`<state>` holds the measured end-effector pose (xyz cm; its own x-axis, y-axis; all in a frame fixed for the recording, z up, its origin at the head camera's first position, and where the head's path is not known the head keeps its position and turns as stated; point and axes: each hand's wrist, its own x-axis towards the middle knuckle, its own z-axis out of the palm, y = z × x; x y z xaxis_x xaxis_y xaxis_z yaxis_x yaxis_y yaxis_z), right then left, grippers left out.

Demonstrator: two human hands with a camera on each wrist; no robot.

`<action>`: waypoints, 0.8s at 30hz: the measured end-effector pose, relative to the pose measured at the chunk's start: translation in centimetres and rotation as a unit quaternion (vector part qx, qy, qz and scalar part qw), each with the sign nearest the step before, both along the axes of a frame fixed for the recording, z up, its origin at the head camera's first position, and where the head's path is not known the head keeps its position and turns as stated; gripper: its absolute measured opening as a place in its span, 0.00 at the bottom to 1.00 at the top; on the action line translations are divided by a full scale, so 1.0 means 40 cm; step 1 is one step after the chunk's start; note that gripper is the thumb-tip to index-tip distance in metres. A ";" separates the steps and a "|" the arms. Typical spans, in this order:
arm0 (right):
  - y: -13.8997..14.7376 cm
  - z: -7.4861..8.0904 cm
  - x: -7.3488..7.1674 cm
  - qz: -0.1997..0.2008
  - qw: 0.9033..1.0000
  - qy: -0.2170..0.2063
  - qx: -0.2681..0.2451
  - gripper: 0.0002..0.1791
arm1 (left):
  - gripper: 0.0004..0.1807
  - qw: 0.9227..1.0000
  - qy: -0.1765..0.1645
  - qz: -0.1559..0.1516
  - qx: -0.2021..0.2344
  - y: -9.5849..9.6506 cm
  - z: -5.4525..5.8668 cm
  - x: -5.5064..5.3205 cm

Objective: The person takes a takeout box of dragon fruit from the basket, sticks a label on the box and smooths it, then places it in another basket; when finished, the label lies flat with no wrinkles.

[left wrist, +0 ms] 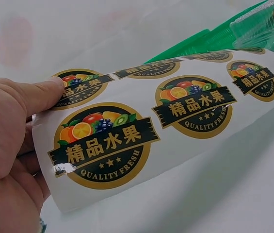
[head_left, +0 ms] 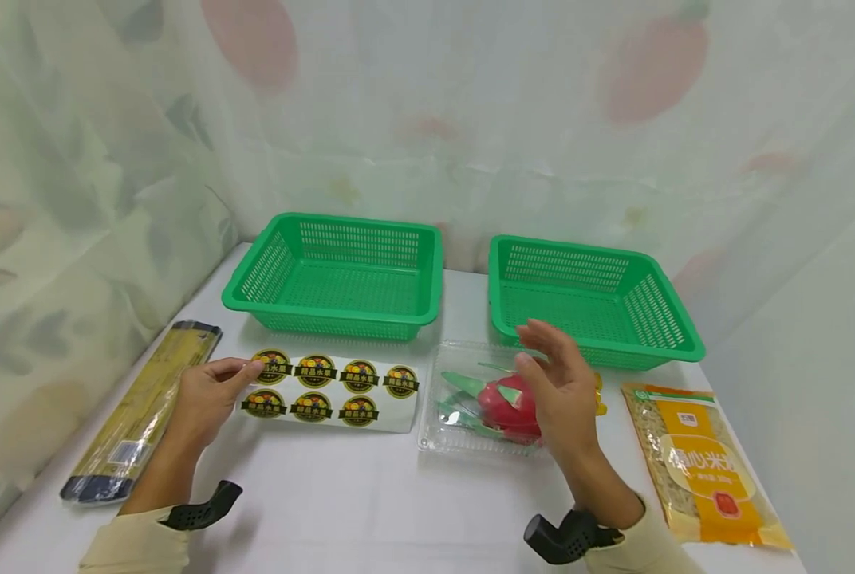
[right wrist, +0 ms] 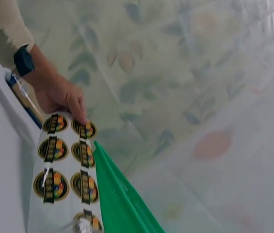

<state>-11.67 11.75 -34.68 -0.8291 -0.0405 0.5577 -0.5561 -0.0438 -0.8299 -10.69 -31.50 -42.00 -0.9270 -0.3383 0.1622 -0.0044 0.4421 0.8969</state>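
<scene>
Left hand (head_left: 208, 397) pinches white rectangular label sheet (head_left: 332, 392) left of clear rectangular plastic box (head_left: 463, 444); right hand (head_left: 564, 392), thumb and fingers parted, hovers at box's right end.

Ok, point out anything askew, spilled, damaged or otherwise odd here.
One thing: the sheet in the left hand has four stickers in its far row but only three in the near one. The near row's right end is bare, perhaps because one was peeled off. I see no spill or damage.

White table (head_left: 370, 494) with two green baskets (head_left: 341, 323) (head_left: 628, 355), clear container (head_left: 463, 443), two packets (head_left: 143, 410) (head_left: 703, 470).
</scene>
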 end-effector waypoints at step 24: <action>-0.230 0.106 -0.079 0.154 0.988 0.020 0.000 0.18 | 0.22 1.000 -0.003 -0.004 -0.002 0.008 0.018 0.015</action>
